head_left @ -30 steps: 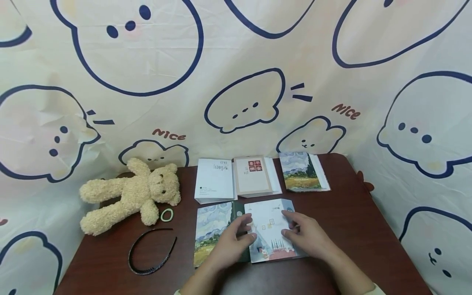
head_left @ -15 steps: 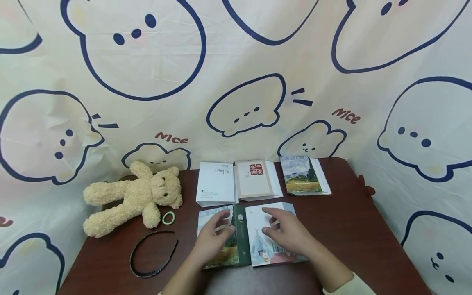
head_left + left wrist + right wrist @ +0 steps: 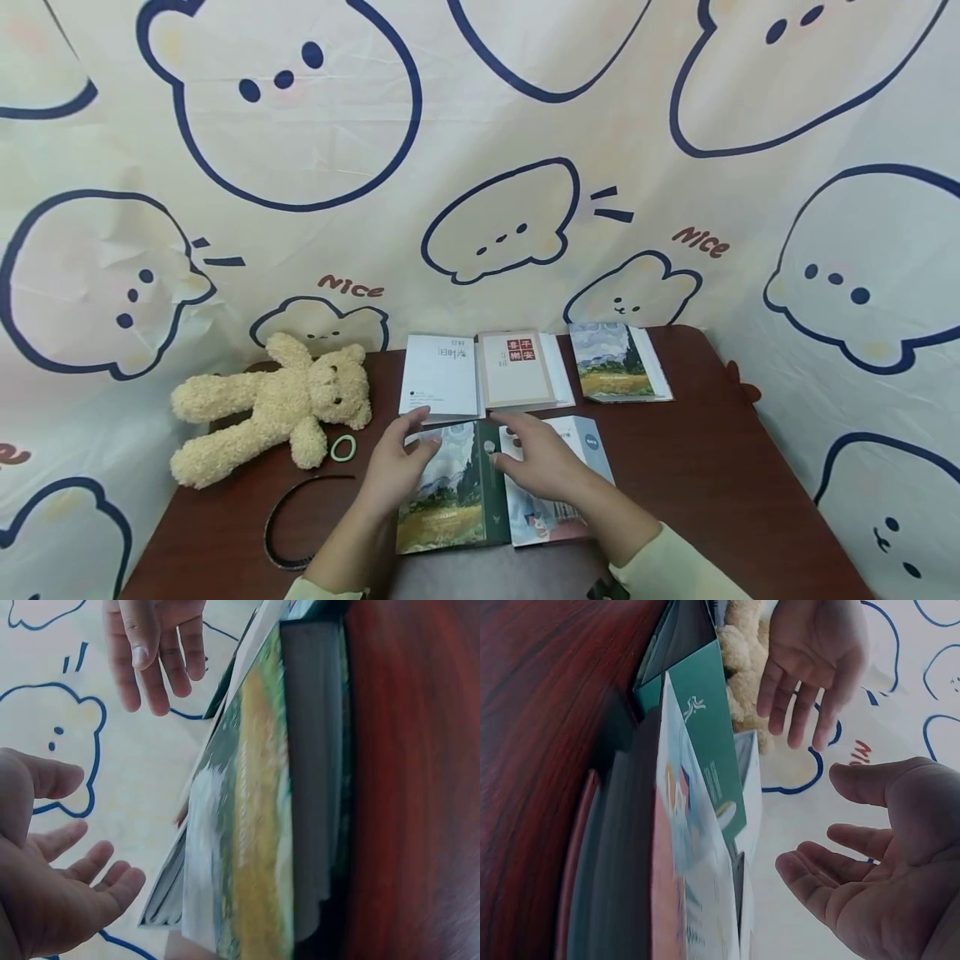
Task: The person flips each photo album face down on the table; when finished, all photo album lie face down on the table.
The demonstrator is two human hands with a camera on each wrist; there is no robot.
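My left hand [image 3: 393, 467] hovers by the left edge of a thick landscape-painting book [image 3: 442, 496] with a green spine, its fingers loosely bent and holding nothing. Above the inner edge of a white and pink illustrated book [image 3: 555, 517] hangs my right hand [image 3: 543, 458], also holding nothing. The two books lie side by side near the front of the table. In the left wrist view a gap separates the left hand [image 3: 67, 877] from the painting book [image 3: 259, 802]. Likewise, the right wrist view shows the right hand [image 3: 885, 862] apart from the illustrated book [image 3: 694, 855].
Behind lie a white book [image 3: 438, 375], a beige book with red squares [image 3: 517, 371] and another landscape-painting book [image 3: 611, 362]. On the left are a teddy bear [image 3: 277, 408], a pale green hair tie [image 3: 343, 448] and a dark headband [image 3: 272, 521]. A printed curtain [image 3: 495, 125] surrounds the table.
Both hands have left the illustrated book's sides and shifted left, rising over the painting book. The left hand has gone to that book's left edge. The books have stayed put.
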